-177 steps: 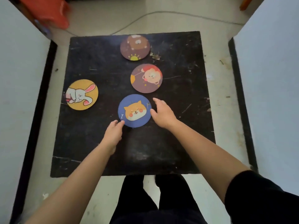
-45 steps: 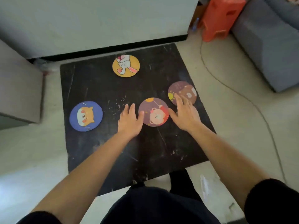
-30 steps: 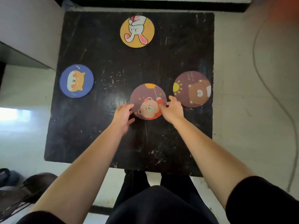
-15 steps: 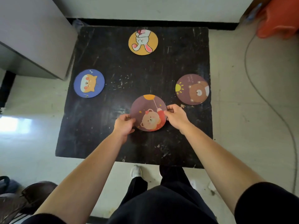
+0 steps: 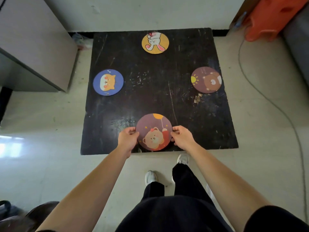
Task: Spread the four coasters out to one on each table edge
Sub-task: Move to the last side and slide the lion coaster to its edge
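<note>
A low black table (image 5: 155,91) carries round cartoon coasters. The purple bear-with-balloon coaster (image 5: 154,131) lies at the near edge, pinched on its left rim by my left hand (image 5: 127,139) and on its right rim by my right hand (image 5: 182,138). A yellow rabbit coaster (image 5: 155,43) sits by the far edge. At the left edge rests a blue dog coaster (image 5: 108,82). A brown bear-and-sun coaster (image 5: 206,79) lies at the right edge.
A grey cabinet (image 5: 30,44) stands left of the table and a white wall behind it. An orange plastic stool (image 5: 270,17) and a grey sofa (image 5: 297,39) are at the far right. A cable (image 5: 267,101) runs across the floor. My feet (image 5: 150,177) stand at the table's near edge.
Both hands have pulled the bear-with-balloon coaster from the table's middle toward the near edge. My view has backed away and the other three coasters have stayed put.
</note>
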### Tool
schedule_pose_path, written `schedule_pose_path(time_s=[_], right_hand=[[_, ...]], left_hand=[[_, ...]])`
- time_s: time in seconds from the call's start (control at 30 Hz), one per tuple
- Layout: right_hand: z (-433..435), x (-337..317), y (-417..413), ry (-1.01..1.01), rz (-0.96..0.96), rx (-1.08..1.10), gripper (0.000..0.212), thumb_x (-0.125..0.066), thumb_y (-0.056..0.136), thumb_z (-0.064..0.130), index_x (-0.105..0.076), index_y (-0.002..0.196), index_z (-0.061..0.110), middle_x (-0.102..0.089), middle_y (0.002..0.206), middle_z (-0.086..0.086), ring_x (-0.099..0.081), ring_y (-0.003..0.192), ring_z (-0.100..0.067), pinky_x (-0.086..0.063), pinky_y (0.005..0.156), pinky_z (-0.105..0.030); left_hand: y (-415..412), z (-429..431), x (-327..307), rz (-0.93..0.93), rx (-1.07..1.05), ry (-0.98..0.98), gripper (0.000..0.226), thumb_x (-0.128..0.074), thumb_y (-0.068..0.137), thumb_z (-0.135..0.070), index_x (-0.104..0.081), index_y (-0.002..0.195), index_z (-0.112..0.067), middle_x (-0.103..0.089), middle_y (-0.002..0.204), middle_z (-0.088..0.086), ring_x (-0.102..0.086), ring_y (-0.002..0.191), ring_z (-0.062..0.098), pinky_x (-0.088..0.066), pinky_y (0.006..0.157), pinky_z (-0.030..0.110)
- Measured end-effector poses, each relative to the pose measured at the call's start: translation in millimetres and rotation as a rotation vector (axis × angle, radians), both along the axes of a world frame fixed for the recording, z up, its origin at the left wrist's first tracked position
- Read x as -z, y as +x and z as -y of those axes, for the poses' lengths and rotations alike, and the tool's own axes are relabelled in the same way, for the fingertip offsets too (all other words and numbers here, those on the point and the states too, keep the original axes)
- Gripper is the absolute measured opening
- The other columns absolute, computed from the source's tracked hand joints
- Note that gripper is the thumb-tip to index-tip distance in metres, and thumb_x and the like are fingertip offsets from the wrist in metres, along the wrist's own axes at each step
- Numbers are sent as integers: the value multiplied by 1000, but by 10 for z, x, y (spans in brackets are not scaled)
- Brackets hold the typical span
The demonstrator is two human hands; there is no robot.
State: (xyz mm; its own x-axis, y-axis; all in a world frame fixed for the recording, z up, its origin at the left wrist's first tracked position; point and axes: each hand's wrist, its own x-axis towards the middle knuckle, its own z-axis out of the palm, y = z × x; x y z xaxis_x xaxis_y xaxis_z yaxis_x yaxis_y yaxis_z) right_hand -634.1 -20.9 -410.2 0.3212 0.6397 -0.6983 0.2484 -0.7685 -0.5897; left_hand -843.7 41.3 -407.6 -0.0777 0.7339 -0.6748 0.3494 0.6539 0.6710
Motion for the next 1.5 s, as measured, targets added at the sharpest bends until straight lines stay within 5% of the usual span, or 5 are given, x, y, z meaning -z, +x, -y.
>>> schedule_pose_path(time_s=[0.43,0.6,0.77,1.1,1.5], right_hand=[[83,139,-179,-4,81,-233,69,-51,96,19,-19,156,24,-28,162,-4,-40,141,-28,-39,112,-50],[137,129,-216,9,101,-293,61,-48,97,11,-25,154,16,-29,156,-7,-51,128,-28,-45,107,-44],[347,258,-210,1,177,-316,66,-46,95,7,-23,155,19,-29,158,-2,-50,130,-25,-47,105,-42],[307,223,-263,24,208,-357,68,-48,98,13,-14,157,16,-21,164,-4,-32,146,-28,-35,115,-45],[491,274,-245,20,202,-412,70,-46,92,5,-20,156,20,-21,162,3,-43,137,-23,-44,108,-42]], left_hand=[[-97,307,184,63,29,-133,17,-50,79,3,-62,91,0,-64,76,9,-50,65,23,-37,62,34],[-6,202,90,201,58,-123,31,-46,89,9,-59,80,-18,-61,84,-6,-49,84,21,-39,71,37],[-33,42,187,206,70,-140,58,-49,94,1,-38,150,-12,-43,154,0,-41,138,24,-38,109,43],[49,220,110,134,67,-150,22,-43,87,6,-56,87,-11,-55,83,3,-43,81,21,-36,73,41],[-179,245,339,164,219,-148,57,-49,78,-1,-58,130,-21,-61,136,3,-55,124,22,-46,82,33]])
